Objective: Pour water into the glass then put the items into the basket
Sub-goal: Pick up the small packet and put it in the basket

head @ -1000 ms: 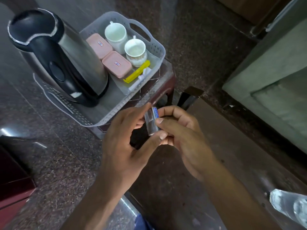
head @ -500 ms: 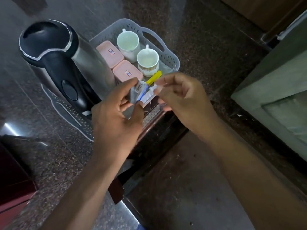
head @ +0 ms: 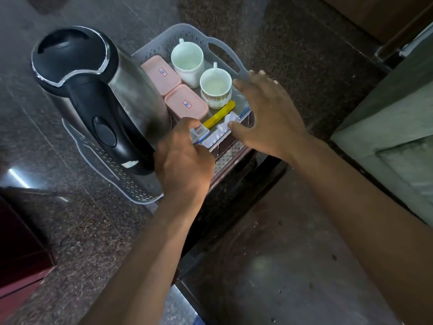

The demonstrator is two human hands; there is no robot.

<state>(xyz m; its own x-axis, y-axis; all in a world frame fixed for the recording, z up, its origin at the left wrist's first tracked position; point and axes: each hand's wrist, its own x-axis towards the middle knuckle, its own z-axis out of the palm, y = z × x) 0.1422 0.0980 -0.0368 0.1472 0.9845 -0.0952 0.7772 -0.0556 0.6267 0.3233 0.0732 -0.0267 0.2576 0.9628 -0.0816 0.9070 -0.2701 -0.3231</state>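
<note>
A small packet with a barcode is pinched between the thumb and fingertips of the left hand, low over the near edge of the basket. The fingers of the right hand are spread wide with nothing held; the palm is turned down above the basket's right rim, and the thumb tip is seen just beside a white sachet. A yellow sachet lies next to the white one on the basket floor. Behind them two pink lidded containers are set side by side, each with a small label, and two white cups stand upright toward the far handle. A steel electric kettle with a black lid and handle stands upright in the left part of the basket. The basket is borne on a dark stool above a speckled stone floor. No glass can be made out.
</note>
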